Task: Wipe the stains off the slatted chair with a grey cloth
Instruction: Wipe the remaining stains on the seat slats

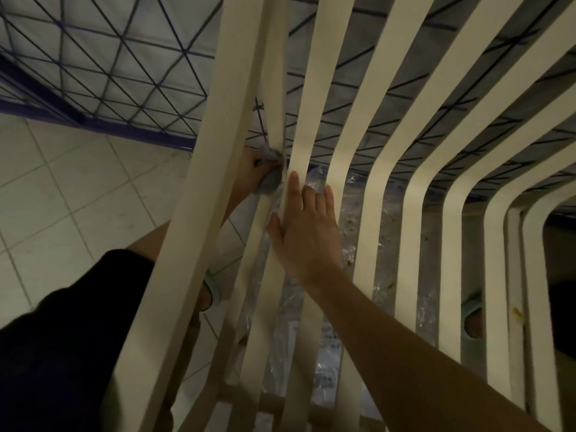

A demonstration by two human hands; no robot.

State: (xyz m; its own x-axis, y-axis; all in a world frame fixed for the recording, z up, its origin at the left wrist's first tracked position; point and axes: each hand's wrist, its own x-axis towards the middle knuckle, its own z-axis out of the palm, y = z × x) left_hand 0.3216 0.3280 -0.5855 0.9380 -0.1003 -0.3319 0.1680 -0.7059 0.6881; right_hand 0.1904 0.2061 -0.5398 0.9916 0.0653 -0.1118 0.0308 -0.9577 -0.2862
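The chair [307,120] fills the view from above, its cream slats running away and bending near the middle. The left hand [249,169] reaches in from the left side, partly hidden behind a slat, and grips the grey cloth [269,182] in a bunch against the edge of one of the leftmost slats; its fingers look curled round the cloth, though the slat covers most of them. The right hand [307,235] lies flat on the next slats, fingers [294,188] straight and slightly apart, some tips reaching over the gaps; it seems to brace the chair. The wiping looks to be partway, at the left edge only: a yellowish stain [517,312] shows on a slat far to the right, well apart from the cloth. The main risk is that this one gets missed, since the light is dim and the cloth is working the opposite side. A bunched cloth also touches only a narrow strip, so it could smear a stain along the slat rather than lift it. Pushing hard through a gap could pinch fingers between slats or make the chair shift on the crinkled plastic sheet [386,219] under it.
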